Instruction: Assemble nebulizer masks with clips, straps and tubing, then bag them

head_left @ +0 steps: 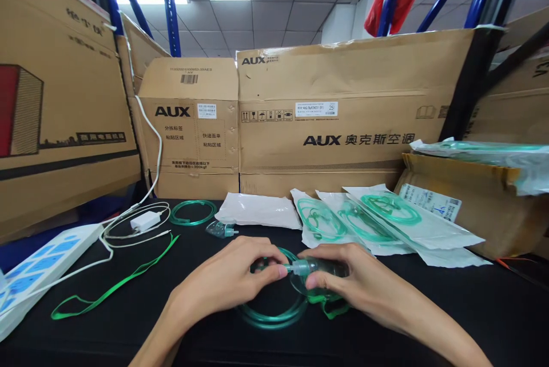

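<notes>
My left hand (246, 270) pinches the end of a clear green tube (274, 320), whose loops lie coiled on the black table below. Closed around a transparent green oxygen mask (328, 267) is my right hand (343, 270). The mask's pale connector (300, 267) points left and meets the tube end at my left fingertips; how firmly they are joined, I cannot tell. A green elastic strap (334, 307) hangs beneath the mask. Just beyond my hands lies a second clear mask (221, 230), near another coil of green tube (193, 212).
A loose green strap (124, 281), a white cable with its adapter (146, 220) and a power strip (55, 264) lie on the left. A white packet (257, 210) and several packaged tube sets (381, 212) lie behind. Cardboard boxes (343, 92) wall off the back.
</notes>
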### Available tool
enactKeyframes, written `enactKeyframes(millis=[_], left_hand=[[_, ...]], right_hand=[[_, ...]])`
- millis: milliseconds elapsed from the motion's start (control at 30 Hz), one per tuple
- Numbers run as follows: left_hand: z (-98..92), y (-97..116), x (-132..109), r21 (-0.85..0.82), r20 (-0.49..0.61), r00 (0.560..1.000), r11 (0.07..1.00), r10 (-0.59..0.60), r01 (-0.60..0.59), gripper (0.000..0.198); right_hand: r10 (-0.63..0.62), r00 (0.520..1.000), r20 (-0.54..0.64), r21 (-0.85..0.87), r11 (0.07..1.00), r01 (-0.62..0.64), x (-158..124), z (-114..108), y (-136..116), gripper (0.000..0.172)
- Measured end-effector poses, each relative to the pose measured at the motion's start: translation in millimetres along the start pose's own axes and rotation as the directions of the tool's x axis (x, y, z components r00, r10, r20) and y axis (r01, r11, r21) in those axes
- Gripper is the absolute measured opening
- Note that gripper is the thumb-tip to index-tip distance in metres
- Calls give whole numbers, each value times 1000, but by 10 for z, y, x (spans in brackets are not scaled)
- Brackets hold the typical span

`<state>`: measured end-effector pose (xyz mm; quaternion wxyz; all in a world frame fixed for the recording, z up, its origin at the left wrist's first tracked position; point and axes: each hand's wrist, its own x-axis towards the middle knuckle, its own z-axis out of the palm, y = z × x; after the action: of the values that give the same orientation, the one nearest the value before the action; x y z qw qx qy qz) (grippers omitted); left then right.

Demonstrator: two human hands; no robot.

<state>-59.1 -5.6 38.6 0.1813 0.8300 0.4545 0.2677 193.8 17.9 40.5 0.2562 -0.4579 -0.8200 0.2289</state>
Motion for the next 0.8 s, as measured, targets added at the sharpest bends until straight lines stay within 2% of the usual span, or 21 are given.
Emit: enactKeyframes(millis=[133,367,633,800], left_hand=[[-11,8,32,-15,-21,1000,1000,-16,15,22],[1,37,61,-7,-70,997,1000,19,-19,28],[-47,53,58,1,-63,997,999,49,-49,31],[-41,58,80,-2,-100,993,998,64,-65,29]], right_hand=[[15,1000,-26,3,1000,-15,-14,-52,-32,47],[-39,998,-42,114,992,44,43,-61,-77,35],[-122,989,-88,24,992,124,48,-12,-94,32],[-153,983,-100,21,988,156,54,-7,-142,27]])
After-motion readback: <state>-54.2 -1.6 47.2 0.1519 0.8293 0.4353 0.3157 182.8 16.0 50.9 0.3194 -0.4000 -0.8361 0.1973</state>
